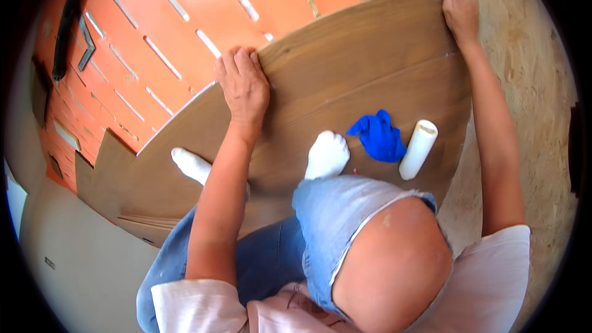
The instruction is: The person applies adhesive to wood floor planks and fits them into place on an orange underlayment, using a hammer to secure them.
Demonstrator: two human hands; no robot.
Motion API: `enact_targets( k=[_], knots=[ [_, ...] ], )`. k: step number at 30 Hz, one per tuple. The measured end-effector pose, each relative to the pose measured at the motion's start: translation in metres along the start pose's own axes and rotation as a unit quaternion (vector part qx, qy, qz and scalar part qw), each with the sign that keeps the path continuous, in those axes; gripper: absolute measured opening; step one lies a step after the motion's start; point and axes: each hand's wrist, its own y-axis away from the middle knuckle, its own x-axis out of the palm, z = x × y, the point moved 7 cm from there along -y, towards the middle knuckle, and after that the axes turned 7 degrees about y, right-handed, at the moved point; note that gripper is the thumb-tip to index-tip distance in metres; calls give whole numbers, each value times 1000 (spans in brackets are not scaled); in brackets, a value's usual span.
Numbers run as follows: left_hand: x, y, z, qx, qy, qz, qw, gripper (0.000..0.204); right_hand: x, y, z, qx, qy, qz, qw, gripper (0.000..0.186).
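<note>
Brown wood-look flooring (357,86) stretches in front of me, its far edge meeting an orange slotted underlay sheet (203,9). My left hand (243,89) has its fingers curled over the far edge of the outermost floor plank (370,24), left of the middle. Farther right, my right hand (461,12) is closed around the same plank's far right end, its thumb side up. A crumpled blue cloth (377,137) lies on the floor between my arms. Beside it is a white roll (419,150). The undersides of both hands' fingers are hidden.
My white-socked feet (328,155) stand on the planks. A long black-handled tool (69,24) and an angled metal piece (87,44) lie on the underlay at upper left. Stepped plank ends (111,148) border it. Wood-chip board (530,80) runs along the right side.
</note>
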Motion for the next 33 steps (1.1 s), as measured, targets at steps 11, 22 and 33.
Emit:
enact_targets(
  k=[11,22,33],
  knots=[
    [-3,0,4,0,-25,18,1000,12,-15,6,20,41,35,-63,997,15],
    [11,-154,-108,222,25,-31,974,41,-47,104,91,246,12,-57,968,51],
    [142,-316,-179,390,-150,171,892,25,-62,147,143,328,-28,-57,943,44]
  ],
)
